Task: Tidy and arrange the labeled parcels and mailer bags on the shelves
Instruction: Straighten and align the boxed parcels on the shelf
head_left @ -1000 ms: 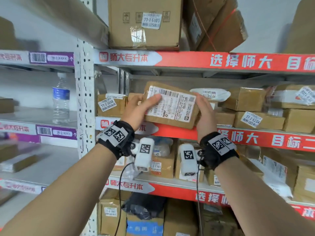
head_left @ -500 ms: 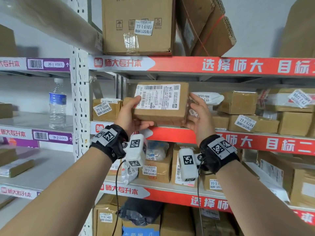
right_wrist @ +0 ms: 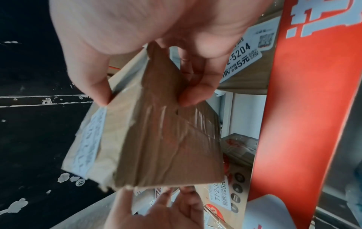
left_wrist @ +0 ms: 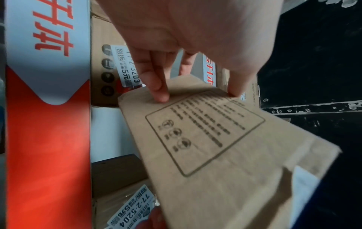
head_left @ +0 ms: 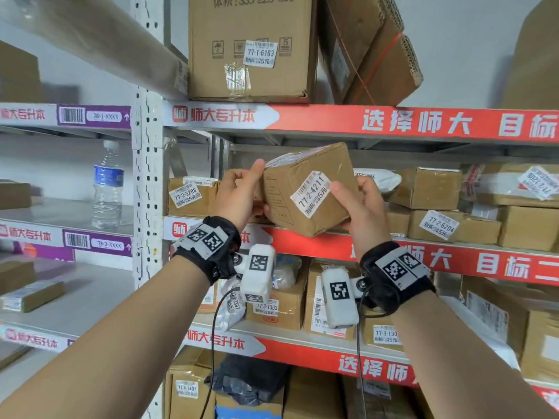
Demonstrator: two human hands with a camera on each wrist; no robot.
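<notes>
I hold a small brown cardboard parcel point(head_left: 305, 189) in front of the second shelf, tilted, its white sticker reading 77-2-4211 facing me. My left hand point(head_left: 242, 195) grips its left end, thumb on the top corner, fingers on the printed side point(left_wrist: 195, 131). My right hand point(head_left: 360, 204) pinches its right end, thumb on the label face and fingers behind on the taped side point(right_wrist: 168, 136). The parcel hangs clear of the shelf edge point(head_left: 423, 252).
Labelled boxes line the second shelf: 77-2-3208 point(head_left: 190, 196) at the left, 77-2-6204 point(head_left: 441, 226) at the right, a white mailer bag point(head_left: 381, 178) behind. A big carton point(head_left: 251, 46) stands above. More parcels fill lower shelves. A water bottle point(head_left: 107, 186) stands in the left bay.
Both hands have turned the parcel: the large shipping label that faced me has rolled away and the small 77-2-4211 sticker faces me. The parcel sits slightly lower and tilted.
</notes>
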